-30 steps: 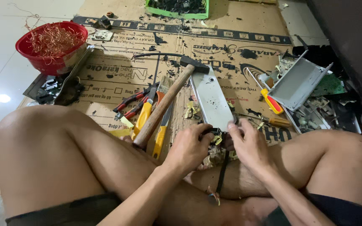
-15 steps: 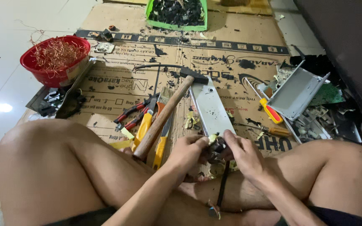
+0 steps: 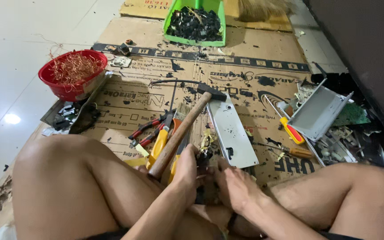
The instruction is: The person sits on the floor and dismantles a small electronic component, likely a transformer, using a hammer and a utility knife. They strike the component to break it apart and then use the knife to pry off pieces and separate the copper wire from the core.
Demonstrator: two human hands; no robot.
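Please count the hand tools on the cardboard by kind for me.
Hammer: 1
Red-handled pliers: 1
Screwdrivers: 2, one red and yellow, one amber
Yellow-handled tool, kind unclear: 1
Total: 5

Red bowl (image 3: pixel 63 89); green dustpan (image 3: pixel 172 18)

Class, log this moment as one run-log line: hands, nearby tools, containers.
left hand + right hand: gripping small dark part | hammer leaning beside left hand | red bowl: copper wire | green dustpan: black scraps
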